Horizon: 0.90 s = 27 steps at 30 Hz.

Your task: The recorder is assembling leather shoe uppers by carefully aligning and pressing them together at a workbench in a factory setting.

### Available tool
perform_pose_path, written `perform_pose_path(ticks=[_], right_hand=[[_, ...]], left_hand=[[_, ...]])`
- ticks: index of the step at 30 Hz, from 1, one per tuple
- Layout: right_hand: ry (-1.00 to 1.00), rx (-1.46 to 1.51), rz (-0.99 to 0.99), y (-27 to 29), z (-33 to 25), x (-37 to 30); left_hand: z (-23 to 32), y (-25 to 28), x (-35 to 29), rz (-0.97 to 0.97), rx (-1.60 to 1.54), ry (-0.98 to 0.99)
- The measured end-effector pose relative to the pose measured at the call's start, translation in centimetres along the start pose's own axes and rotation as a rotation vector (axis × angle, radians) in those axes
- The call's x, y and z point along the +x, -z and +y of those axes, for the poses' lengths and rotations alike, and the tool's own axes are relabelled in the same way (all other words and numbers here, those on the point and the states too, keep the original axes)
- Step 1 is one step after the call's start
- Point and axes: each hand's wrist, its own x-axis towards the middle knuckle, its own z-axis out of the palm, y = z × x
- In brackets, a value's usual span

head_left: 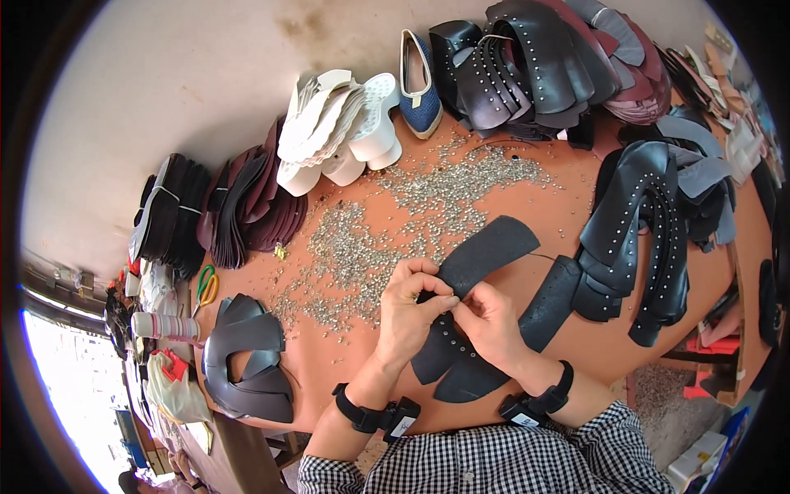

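My left hand (409,306) and my right hand (492,323) meet over the table, fingertips pinched together at the edge of a black shoe upper piece (487,251). The piece is curved, with its dull side showing, and a row of small metal dots runs along its lower part below my fingers. Whether a tiny stud sits between the fingertips is too small to tell. Just beyond my hands lie many loose silver studs (436,198), scattered over the tabletop. Another black upper piece (553,300) lies against my right hand's side.
On the right are studded black uppers (634,222), with more stacked behind (543,66). A blue shoe (420,86), white soles (374,123) and maroon pieces (255,202) line the back of the orange-brown table (329,375). Dark uppers (247,387), scissors (206,288) and a cup (164,326) are left.
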Motion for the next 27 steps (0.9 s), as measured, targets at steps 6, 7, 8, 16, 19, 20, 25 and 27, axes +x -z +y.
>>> perform_pose_path(ticks=[6,7,8,16,19,20,25,27], right_hand=[[0.037,-0.035,-0.015,-0.1,-1.9,0.0],[0.037,-0.035,-0.015,-0.1,-1.8,0.0],[0.056,-0.078,-0.018,0.1,-1.6,0.0],[0.164,-0.273,-0.022,0.3,-1.7,-0.1],[0.195,-0.264,-0.022,0.4,-1.2,0.1],[0.228,-0.284,-0.026,0.4,-1.1,0.2],[0.340,-0.355,-0.037,-0.3,-1.9,0.2],[0.360,-0.338,0.021,-0.1,-0.6,0.2]], left_hand=[[-0.5,0.1,0.0,-0.002,-0.085,0.092],[-0.3,0.0,-0.1,-0.002,-0.086,0.091],[0.0,-0.1,-0.2,0.015,0.006,-0.001],[-0.5,-0.1,0.0,0.034,0.094,-0.050],[-1.5,0.2,0.4,-0.075,-0.309,0.333],[-1.7,0.3,0.5,-0.099,-0.362,0.342],[-2.1,0.7,0.7,-0.073,-0.502,0.326],[-1.1,0.0,1.2,-0.072,-0.633,0.388]])
